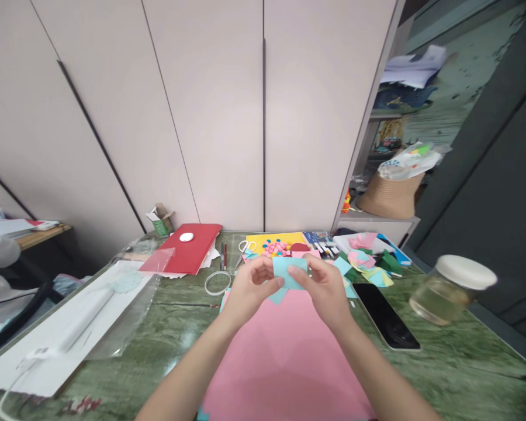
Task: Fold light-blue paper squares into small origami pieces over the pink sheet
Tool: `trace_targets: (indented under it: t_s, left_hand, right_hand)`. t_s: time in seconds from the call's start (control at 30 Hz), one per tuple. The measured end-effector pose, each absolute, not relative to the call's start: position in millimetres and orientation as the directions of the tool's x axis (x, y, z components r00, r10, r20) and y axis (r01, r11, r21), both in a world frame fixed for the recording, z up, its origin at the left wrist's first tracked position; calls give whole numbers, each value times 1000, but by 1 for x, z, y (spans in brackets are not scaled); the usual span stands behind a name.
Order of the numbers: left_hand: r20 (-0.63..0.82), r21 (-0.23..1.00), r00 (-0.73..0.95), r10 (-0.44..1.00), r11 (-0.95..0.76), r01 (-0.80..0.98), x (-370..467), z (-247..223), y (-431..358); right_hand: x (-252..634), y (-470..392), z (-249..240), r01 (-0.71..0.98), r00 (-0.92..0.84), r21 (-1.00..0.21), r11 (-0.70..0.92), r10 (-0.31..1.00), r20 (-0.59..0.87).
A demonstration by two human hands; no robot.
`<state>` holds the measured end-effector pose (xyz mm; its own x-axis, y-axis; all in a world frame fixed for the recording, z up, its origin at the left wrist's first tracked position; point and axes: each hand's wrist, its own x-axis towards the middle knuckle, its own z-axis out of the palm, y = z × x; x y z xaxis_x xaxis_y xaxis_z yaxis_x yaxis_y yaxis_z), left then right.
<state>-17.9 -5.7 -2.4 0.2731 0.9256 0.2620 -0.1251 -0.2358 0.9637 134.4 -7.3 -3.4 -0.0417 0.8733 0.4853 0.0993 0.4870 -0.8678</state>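
Note:
Both hands hold a small light-blue paper (pixel 284 269) up above a large pink sheet (pixel 284 362). My left hand (pixel 256 287) pinches its left edge between thumb and fingers. On the other side, my right hand (pixel 322 283) grips the right part, its thumb lying across the front. Just below, a light-blue corner points down over the pink sheet; whether it belongs to the same paper I cannot tell. Behind the hands lie pink and blue beads (pixel 277 248) on a yellow sheet (pixel 296 237), with white-handled scissors (pixel 246 247) to the left.
A black phone (pixel 386 316) and a lidded jar of liquid (pixel 447 292) stand right. Folded paper pieces (pixel 368 263) lie behind the phone. Left are a roll of clear tape (pixel 218 283), a red folder (pixel 188 248), a clear plastic bag (pixel 131 316) and a white corded tool (pixel 85 321).

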Motion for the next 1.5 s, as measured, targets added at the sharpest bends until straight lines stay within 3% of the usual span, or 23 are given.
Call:
trace_targets:
  t_s: [0.23,0.47,0.9,1.5]
  left_hand:
    - [224,971,261,939,-193,-138,-18,0,-4]
    - [223,974,331,917,-193,-120,-20,0,-4]
    - [194,980,428,883,-154,-128,-23,3,-4]
    - [209,978,322,923,-188,-96,-21,4,-8]
  right_hand:
    - [136,-2,-4,173,-100,-877,448,894,437]
    - [141,-1,-5,38,-93,-882,471,880,466]
    - [144,-1,-6,-26,-22,-843,538,842,538]
    - [143,-2,-4,-117,66,-858,500,866,495]
